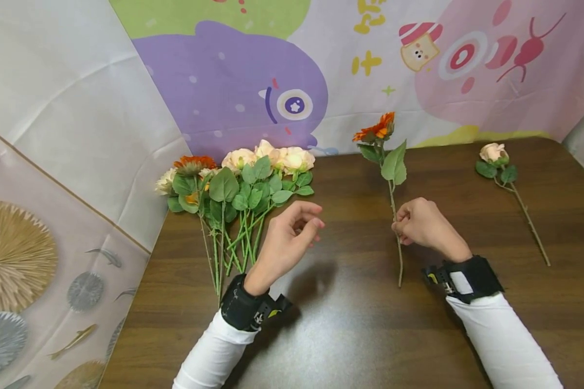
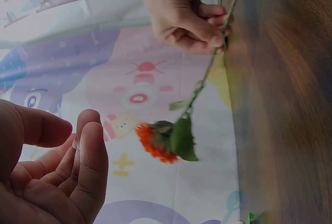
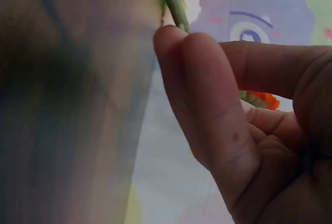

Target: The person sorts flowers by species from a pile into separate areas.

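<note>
A: Item one, orange flower (image 1: 380, 129). Where does it stand?

B: Lifted off the dark wooden worktop (image 1: 350, 324). The right hand (image 1: 420, 222) has its grip pinched on the stem (image 1: 395, 216) about midway down; bloom points toward the backdrop, cut end toward the person. The left wrist view confirms fingertips (image 2: 218, 40) and thumb closed round the stem, with the bloom hanging clear of the surface.

A: Item two, left hand (image 1: 286, 242)?

B: Grip released. Fingers loosely curled, holding nothing, hovering between the held flower and the bunch of flowers (image 1: 238, 183) lying at the left of the worktop.

A: Step in hand, as you judge it?

B: One stem picked out and carried, likely on its way to or from the bunch. I judge the work as sorting or gathering stems. A next move would call for keeping the pinch firm so the thin stem does not twist, and for the free hand to meet the stem or steady the bunch.

A: Item three, other stock?

B: One pale rose (image 1: 496, 156) lying alone, well apart at the right.

A: What can't be made out?

B: The right wrist view is mostly blur: fingers (image 3: 207, 110) and a short length of green stem (image 3: 174, 1), little else. How many stems the bunch holds cannot be counted; leaves overlap them. Whether the stem's lower end touches the worktop cannot be told.
</note>
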Tool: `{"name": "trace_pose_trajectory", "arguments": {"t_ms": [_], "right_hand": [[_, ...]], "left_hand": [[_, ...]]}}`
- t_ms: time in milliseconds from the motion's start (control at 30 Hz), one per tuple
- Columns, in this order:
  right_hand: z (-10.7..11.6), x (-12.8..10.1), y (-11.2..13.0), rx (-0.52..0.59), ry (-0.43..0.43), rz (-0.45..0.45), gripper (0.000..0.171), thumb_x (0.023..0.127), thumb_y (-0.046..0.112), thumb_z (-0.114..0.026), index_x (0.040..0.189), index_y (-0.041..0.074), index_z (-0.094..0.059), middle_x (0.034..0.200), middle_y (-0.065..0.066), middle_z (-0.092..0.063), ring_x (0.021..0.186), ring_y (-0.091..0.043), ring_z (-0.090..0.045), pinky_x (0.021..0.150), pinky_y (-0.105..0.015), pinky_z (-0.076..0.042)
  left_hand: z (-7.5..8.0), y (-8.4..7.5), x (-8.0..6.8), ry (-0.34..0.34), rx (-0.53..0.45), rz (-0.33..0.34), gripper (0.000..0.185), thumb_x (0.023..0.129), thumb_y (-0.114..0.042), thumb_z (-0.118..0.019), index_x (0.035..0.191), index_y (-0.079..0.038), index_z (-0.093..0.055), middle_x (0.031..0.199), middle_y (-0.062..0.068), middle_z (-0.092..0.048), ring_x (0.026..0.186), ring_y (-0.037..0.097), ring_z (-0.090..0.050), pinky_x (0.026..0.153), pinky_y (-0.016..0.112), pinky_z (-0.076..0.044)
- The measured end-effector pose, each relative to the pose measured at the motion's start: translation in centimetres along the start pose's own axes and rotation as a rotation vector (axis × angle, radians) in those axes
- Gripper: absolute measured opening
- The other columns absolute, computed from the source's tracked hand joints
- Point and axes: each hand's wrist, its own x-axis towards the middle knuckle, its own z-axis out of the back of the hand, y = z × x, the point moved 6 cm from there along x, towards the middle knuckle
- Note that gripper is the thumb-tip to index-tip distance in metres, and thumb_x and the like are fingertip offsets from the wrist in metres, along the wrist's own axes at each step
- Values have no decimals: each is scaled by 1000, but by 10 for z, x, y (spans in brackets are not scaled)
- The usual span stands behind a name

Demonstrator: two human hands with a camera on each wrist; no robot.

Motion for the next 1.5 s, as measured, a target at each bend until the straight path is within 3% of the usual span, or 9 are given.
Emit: {"name": "trace_pose_trajectory", "arguments": {"t_ms": [500, 733, 1067, 1500], "right_hand": [[-24, 3, -7, -198, 175, -48, 17, 83, -2, -59, 67, 1, -66, 57, -4, -65, 52, -14, -67, 57, -27, -52], [-33, 2, -8, -192, 249, -99, 18, 84, 0, -59, 67, -1, -64, 52, -6, -63, 45, -15, -64, 54, -28, -54], [-46, -5, -8, -200, 363, -139, 21, 91, 6, -61, 71, 0, -59, 55, -9, -62, 42, -14, -62, 46, -27, -52], [-48, -5, -4, -182, 384, -97, 32, 95, 16, -60, 66, 1, -64, 54, -6, -62, 43, -14, -62, 46, -28, -53]], "left_hand": [[2, -2, 0, 10, 19, -19, 20, 96, 2, -57, 115, -2, -63, 89, 13, -69, 69, 30, -67, 58, 29, -55], [2, -2, 0, 19, 36, -10, 19, 96, 1, -58, 114, -2, -63, 90, 14, -70, 68, 23, -67, 56, 29, -54], [2, -1, -1, 27, 35, 8, 19, 96, 0, -58, 114, -3, -64, 90, 12, -70, 70, 27, -68, 58, 28, -55], [3, 1, 0, 45, 65, 22, 17, 96, 0, -56, 110, -1, -64, 90, 12, -70, 70, 24, -68, 58, 29, -55]]}}
